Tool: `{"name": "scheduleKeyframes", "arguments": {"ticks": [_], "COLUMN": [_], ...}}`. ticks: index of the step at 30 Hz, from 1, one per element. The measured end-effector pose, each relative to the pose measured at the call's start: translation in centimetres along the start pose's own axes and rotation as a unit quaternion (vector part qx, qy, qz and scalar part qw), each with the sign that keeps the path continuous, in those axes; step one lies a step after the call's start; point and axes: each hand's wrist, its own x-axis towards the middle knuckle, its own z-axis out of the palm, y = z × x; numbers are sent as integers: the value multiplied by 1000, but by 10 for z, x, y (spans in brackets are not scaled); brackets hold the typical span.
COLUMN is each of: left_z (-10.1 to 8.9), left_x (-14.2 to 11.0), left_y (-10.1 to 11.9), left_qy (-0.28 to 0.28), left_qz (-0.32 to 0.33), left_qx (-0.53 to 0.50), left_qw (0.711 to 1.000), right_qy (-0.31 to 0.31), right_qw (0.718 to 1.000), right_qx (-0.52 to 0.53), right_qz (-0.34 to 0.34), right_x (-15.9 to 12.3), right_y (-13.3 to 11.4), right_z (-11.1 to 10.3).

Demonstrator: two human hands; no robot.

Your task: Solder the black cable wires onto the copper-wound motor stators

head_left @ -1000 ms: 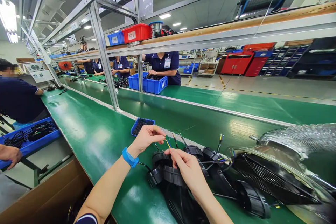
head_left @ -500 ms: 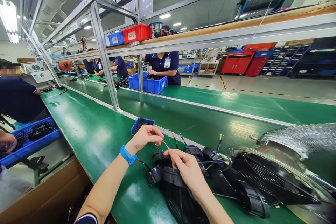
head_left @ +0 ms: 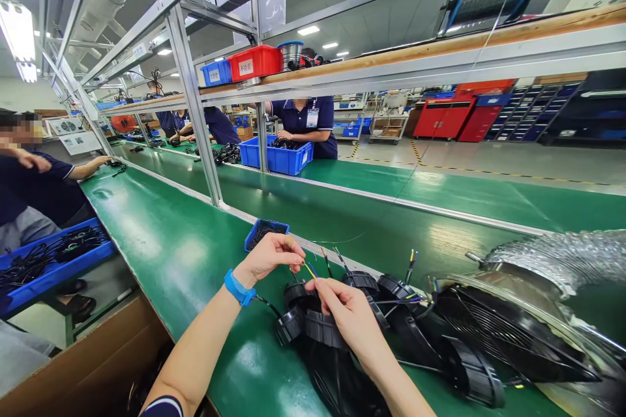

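My left hand [head_left: 272,254], with a blue wristband [head_left: 237,288], is pinched closed on the thin wire leads [head_left: 309,269] that rise from a black round fan motor [head_left: 313,322] on the green belt. My right hand [head_left: 345,310] is also closed, its fingertips pinching the yellow and blue wire ends just right of the left hand. Several more black motors [head_left: 391,293] with upright leads lie in a row to the right. A black fan guard [head_left: 493,332] lies further right.
A small blue tray [head_left: 264,232] of black parts sits behind my left hand. A silver flexible duct [head_left: 557,257] lies at right. Seated workers face the belt; a blue bin [head_left: 49,260] of cables stands at left, a cardboard box [head_left: 88,365] below.
My hands have stayed almost still on the wires, the right fingertips shifting slightly left. The person at left raised an arm and reached onto the belt.
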Motion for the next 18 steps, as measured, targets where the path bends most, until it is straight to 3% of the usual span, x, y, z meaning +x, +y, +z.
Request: {"name": "scheduleKeyframes", "arguments": {"ticks": [11, 18], "left_z": [-1, -7], "left_x": [-1, -2], "left_y": [6, 7], "left_qy": [6, -41], "left_qz": [-33, -74], "left_qx": [66, 135], "left_qw": [997, 987], "right_qy": [0, 16], "right_qw": [999, 996], "right_qx": [-36, -89], "right_qz": [14, -12], "right_x": [2, 4], "right_y": [6, 6], "right_z": [-3, -3]}}
